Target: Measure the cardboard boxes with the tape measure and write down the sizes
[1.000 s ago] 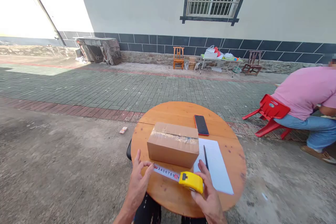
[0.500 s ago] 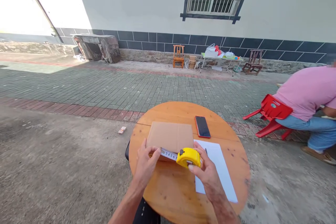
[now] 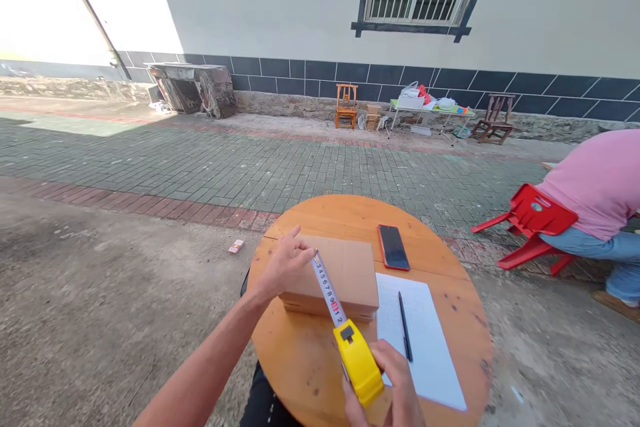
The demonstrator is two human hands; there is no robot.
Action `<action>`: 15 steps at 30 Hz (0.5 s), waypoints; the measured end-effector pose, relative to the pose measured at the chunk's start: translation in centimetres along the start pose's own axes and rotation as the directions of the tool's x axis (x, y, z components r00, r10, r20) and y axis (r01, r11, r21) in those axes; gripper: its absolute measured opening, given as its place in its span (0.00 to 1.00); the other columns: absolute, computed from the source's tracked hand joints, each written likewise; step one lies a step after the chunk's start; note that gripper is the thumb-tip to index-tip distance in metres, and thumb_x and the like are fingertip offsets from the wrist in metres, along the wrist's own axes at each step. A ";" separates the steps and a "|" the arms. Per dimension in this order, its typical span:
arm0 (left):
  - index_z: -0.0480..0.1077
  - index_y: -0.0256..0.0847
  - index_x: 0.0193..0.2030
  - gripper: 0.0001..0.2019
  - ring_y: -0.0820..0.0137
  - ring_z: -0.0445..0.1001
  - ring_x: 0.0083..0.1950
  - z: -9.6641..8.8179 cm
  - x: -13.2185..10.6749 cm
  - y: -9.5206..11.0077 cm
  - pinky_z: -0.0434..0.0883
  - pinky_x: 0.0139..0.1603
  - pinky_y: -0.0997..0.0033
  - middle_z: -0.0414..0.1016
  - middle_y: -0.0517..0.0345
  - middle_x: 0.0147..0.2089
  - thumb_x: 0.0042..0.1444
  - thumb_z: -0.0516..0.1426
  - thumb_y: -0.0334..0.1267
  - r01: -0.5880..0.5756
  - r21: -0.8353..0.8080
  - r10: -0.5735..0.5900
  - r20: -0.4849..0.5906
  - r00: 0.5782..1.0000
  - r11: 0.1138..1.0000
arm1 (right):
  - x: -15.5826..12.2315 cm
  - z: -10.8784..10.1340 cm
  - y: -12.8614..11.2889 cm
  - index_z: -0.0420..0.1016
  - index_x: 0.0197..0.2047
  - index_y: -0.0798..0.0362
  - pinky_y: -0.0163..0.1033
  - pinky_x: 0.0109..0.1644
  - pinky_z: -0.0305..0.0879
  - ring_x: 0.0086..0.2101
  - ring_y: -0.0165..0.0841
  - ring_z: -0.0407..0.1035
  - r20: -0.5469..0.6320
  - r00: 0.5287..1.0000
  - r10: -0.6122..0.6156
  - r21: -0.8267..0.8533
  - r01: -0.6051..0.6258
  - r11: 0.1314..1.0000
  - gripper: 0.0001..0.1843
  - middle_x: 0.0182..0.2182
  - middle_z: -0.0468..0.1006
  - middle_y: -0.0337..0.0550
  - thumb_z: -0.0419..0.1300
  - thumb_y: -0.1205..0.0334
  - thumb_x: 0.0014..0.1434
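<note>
A brown cardboard box point(image 3: 350, 273) lies flat on the round wooden table point(image 3: 350, 220). My left hand point(image 3: 285, 265) rests on the box's far left corner, fingers pinched on the end of the tape blade point(image 3: 327, 288). The white blade runs across the box top toward me. My right hand point(image 3: 390, 387) is closed round the yellow tape measure point(image 3: 357, 360) at the table's near edge.
A black phone point(image 3: 393, 247) lies behind the box, and a white sheet point(image 3: 425, 340) with a black pen point(image 3: 404, 325) lies to its right. A person in a pink shirt point(image 3: 600, 180) sits on a red chair point(image 3: 530, 220) at the right. Small chairs and a table stand along the far wall.
The tape has swung from along the box's near side to across its top, front to back. My left hand went to the far corner; my right hand pulled the case toward me.
</note>
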State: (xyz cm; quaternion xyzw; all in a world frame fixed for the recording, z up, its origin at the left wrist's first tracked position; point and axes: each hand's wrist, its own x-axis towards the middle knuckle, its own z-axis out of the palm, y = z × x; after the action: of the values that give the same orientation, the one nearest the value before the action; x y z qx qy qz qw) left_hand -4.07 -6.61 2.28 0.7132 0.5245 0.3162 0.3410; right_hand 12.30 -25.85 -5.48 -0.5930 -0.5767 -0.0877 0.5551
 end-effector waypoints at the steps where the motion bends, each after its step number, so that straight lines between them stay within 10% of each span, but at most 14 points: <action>1: 0.72 0.42 0.32 0.15 0.52 0.49 0.75 -0.5 1.5 0.5 0.56 0.67 0.52 0.64 0.43 0.68 0.58 0.53 0.50 -0.021 0.010 0.021 0.033 0.999 1.000 | -0.2 0.2 -0.4 0.68 0.54 0.51 0.44 0.38 0.75 0.40 0.44 0.76 0.014 1.000 -0.019 -0.015 0.019 1.000 0.24 0.42 0.78 0.51 0.63 0.65 0.54; 9: 0.73 0.37 0.34 0.13 0.63 0.75 0.43 0.9 9.9 0.9 0.71 0.40 0.67 0.76 0.54 0.39 0.57 0.60 0.47 -0.051 0.073 0.026 0.308 0.951 0.996 | 3.1 3.1 -2.6 0.63 0.58 0.55 0.49 0.41 0.74 0.42 0.45 0.74 0.031 0.998 -0.057 -0.059 0.058 0.997 0.27 0.42 0.75 0.54 0.63 0.57 0.58; 15: 0.71 0.37 0.51 0.15 0.65 0.76 0.45 2.6 11.4 -1.9 0.76 0.45 0.61 0.74 0.53 0.49 0.65 0.58 0.46 -0.055 0.132 -0.010 0.448 0.894 0.990 | 4.3 3.7 -2.5 0.69 0.55 0.52 0.44 0.38 0.74 0.38 0.41 0.72 0.124 0.988 -0.088 -0.112 0.102 0.988 0.22 0.41 0.70 0.50 0.62 0.57 0.59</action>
State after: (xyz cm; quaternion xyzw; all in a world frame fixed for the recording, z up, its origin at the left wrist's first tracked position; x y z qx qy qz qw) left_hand -0.15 4.34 0.37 0.7952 0.4446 0.1097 0.3974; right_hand 9.72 -21.22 -2.23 -0.6008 -0.6301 -0.1124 0.4789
